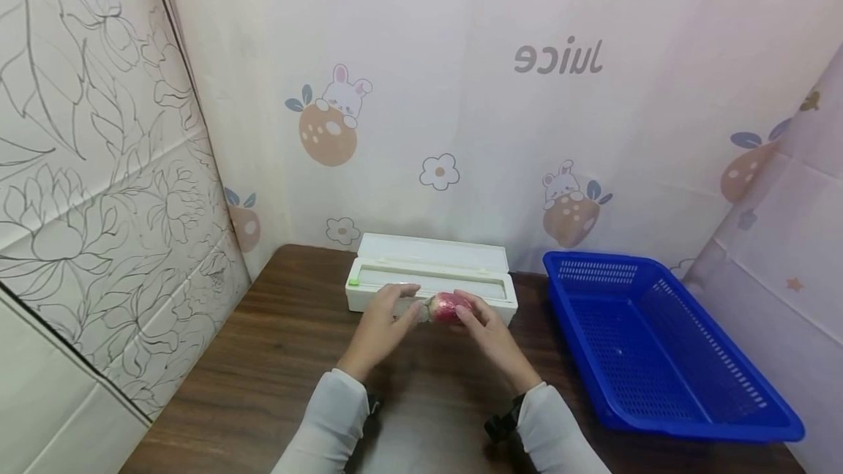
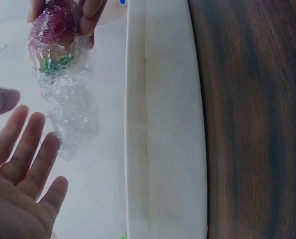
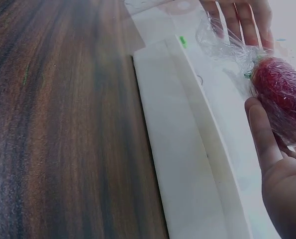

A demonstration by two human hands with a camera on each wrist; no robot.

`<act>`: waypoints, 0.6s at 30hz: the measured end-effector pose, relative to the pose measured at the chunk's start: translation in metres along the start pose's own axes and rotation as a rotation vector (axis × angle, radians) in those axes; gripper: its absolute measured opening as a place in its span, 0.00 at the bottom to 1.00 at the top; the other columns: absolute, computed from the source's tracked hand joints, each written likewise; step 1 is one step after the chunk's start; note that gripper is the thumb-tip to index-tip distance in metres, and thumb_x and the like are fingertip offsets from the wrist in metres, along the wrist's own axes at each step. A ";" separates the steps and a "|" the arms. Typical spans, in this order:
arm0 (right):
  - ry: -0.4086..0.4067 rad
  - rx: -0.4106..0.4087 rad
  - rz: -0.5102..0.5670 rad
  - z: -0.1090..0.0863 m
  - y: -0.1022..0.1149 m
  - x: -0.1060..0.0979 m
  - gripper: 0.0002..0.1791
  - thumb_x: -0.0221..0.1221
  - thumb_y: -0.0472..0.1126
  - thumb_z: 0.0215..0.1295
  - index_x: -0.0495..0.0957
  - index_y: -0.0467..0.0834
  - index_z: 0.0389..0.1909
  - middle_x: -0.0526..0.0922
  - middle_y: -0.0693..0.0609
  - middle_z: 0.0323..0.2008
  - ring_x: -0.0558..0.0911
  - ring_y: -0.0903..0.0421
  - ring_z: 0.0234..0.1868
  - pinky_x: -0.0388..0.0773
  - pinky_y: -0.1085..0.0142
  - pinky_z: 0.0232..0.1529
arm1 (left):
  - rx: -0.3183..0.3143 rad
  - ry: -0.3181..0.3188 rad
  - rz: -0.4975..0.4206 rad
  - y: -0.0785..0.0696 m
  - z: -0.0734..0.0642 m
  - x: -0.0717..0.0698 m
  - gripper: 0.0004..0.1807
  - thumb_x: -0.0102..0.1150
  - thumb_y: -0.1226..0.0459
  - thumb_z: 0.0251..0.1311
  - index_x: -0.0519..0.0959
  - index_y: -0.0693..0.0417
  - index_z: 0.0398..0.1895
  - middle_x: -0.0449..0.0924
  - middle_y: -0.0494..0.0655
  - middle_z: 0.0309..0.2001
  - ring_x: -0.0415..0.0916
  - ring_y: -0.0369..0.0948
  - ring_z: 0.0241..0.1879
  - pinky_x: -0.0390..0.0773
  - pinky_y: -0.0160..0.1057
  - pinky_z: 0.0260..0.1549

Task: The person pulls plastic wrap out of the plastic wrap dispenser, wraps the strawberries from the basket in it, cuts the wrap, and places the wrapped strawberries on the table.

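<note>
A red fruit-like item, yellowish and green at one end, is wrapped in crinkled clear cling film. My right hand holds its red end between thumb and fingers, above the table's middle. The film's loose tail sticks out toward my left hand. In the left wrist view that hand's fingers are spread and fairly straight, close to the tail; whether a fingertip touches it, I cannot tell. Just behind the hands lies a long white cling film dispenser box, its lid raised at the back.
At the right stands a blue perforated plastic basket. The dark wood table meets a printed curtain behind the dispenser. Another patterned sheet hangs along the left side.
</note>
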State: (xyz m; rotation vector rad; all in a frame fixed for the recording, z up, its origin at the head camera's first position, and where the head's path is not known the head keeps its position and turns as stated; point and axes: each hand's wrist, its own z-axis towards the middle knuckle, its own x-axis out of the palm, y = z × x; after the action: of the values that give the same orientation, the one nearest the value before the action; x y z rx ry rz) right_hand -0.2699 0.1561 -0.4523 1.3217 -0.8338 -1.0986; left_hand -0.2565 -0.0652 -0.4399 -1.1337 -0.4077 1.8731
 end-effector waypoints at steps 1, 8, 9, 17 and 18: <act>-0.002 0.002 -0.002 0.000 0.000 0.000 0.30 0.51 0.51 0.68 0.61 0.41 0.66 0.69 0.40 0.59 0.75 0.50 0.53 0.77 0.58 0.52 | -0.011 -0.029 0.000 0.000 0.001 0.000 0.14 0.55 0.56 0.63 0.77 0.49 0.49 0.78 0.42 0.46 0.71 0.35 0.48 0.76 0.47 0.50; -0.012 0.025 0.013 -0.001 0.006 0.001 0.31 0.51 0.52 0.68 0.60 0.41 0.66 0.68 0.41 0.61 0.73 0.52 0.55 0.70 0.47 0.58 | -0.060 -0.086 -0.027 0.001 0.001 0.000 0.03 0.60 0.60 0.59 0.80 0.48 0.33 0.82 0.38 0.33 0.75 0.31 0.37 0.81 0.46 0.39; -0.010 0.027 0.012 -0.001 0.007 0.001 0.30 0.51 0.51 0.68 0.60 0.41 0.66 0.68 0.41 0.61 0.73 0.52 0.55 0.70 0.47 0.58 | -0.072 -0.076 -0.043 0.002 0.001 0.001 0.03 0.60 0.60 0.58 0.80 0.49 0.32 0.83 0.39 0.32 0.75 0.31 0.36 0.81 0.45 0.37; 0.022 0.034 -0.016 0.000 0.007 0.001 0.28 0.50 0.49 0.69 0.61 0.42 0.66 0.69 0.41 0.61 0.74 0.53 0.54 0.71 0.50 0.58 | -0.259 0.023 -0.177 0.003 -0.002 0.009 0.05 0.59 0.60 0.57 0.79 0.51 0.33 0.83 0.40 0.30 0.76 0.34 0.32 0.80 0.44 0.36; 0.025 0.034 -0.027 0.000 0.007 0.001 0.27 0.50 0.49 0.69 0.62 0.42 0.66 0.69 0.41 0.61 0.74 0.53 0.54 0.71 0.50 0.58 | -0.270 0.031 -0.184 0.003 -0.003 0.010 0.04 0.59 0.61 0.57 0.79 0.50 0.33 0.83 0.41 0.30 0.76 0.34 0.32 0.80 0.45 0.37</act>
State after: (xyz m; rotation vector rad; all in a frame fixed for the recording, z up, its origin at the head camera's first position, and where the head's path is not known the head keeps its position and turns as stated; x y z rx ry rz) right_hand -0.2680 0.1543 -0.4455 1.3757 -0.8220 -1.0908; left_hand -0.2576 -0.0594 -0.4488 -1.2548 -0.7388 1.6721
